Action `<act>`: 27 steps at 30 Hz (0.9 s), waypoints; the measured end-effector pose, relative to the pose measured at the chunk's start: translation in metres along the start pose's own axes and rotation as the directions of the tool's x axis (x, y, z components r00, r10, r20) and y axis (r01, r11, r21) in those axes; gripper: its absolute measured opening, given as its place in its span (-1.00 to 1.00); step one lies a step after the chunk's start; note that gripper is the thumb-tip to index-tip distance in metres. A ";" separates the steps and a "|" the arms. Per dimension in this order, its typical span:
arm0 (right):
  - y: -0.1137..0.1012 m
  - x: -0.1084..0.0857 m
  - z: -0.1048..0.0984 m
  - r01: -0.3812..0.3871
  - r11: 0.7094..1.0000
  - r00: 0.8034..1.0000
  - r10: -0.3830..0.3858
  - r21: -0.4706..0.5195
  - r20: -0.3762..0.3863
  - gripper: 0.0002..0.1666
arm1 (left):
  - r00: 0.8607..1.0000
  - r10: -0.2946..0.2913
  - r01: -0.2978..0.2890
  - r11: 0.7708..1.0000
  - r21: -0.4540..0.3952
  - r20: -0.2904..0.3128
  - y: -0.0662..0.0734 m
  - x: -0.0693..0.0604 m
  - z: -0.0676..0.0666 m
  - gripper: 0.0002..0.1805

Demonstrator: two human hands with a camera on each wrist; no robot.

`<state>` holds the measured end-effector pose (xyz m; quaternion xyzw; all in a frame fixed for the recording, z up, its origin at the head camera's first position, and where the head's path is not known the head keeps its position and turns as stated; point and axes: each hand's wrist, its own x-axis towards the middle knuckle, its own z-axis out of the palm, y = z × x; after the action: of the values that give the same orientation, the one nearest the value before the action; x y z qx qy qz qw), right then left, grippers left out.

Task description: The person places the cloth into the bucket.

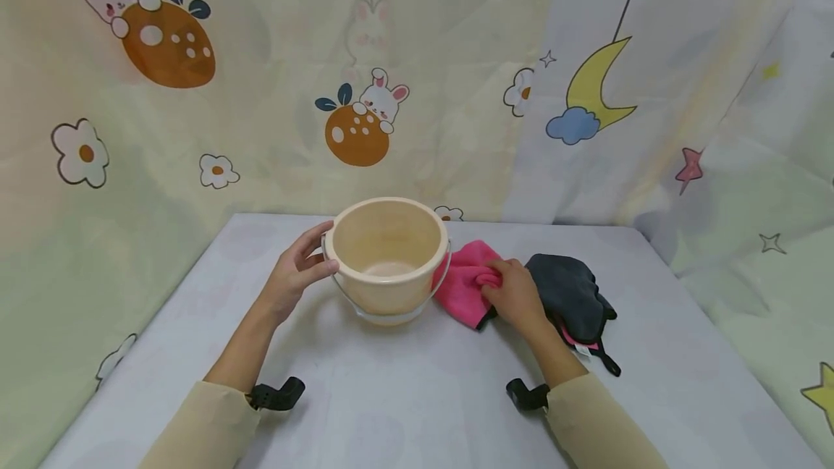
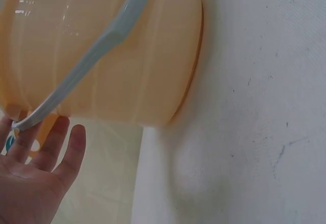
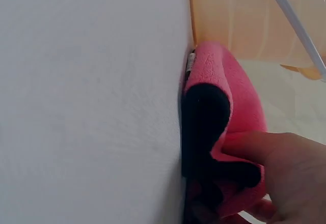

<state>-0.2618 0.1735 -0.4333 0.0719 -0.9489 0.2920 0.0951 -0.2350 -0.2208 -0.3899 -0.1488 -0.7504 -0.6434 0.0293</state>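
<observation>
A cream plastic bucket (image 1: pixel 384 288) with a white handle (image 1: pixel 391 318) stands upright near the table's far side. My left hand (image 1: pixel 300 270) rests on the left side of its rim, thumb in front; in the left wrist view the fingers (image 2: pixel 66 152) are fairly straight against the bucket wall. Right of the bucket, my right hand (image 1: pixel 517 295) pinches a fold of a fluffy pink cloth (image 1: pixel 459 281) with black edging. In the right wrist view the thumb side presses into the cloth (image 3: pixel 239 96), which lies on the table against the bucket.
A dark grey cloth (image 1: pixel 567 292) with black trim, a pink underside and a hanging loop (image 1: pixel 611 364) lies just right of my right hand. The white table (image 1: pixel 391 396) meets a patterned curtain (image 1: pixel 274 93) at its back edge.
</observation>
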 end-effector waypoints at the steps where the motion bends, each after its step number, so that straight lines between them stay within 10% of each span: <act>1: 0.001 0.000 0.000 -0.012 1.000 1.000 0.012 0.029 -0.012 -0.47 | 1.000 -0.003 0.003 1.000 0.003 -0.001 -0.001 0.000 0.000 -0.23; 20: -0.003 0.003 -0.008 -0.160 0.921 0.947 0.244 0.354 -0.207 -0.70 | 1.000 0.000 0.000 0.999 -0.043 0.007 -0.005 -0.002 -0.003 -0.21; 27: -0.013 0.006 -0.018 -0.176 0.852 0.915 0.327 0.493 -0.237 -0.73 | 1.000 -0.002 0.002 1.000 -0.016 0.005 -0.003 0.000 -0.002 -0.21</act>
<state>-0.2623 0.1722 -0.4106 -0.0810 -0.8259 0.5267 0.1844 -0.2366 -0.2233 -0.3927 -0.1498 -0.7453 -0.6492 0.0255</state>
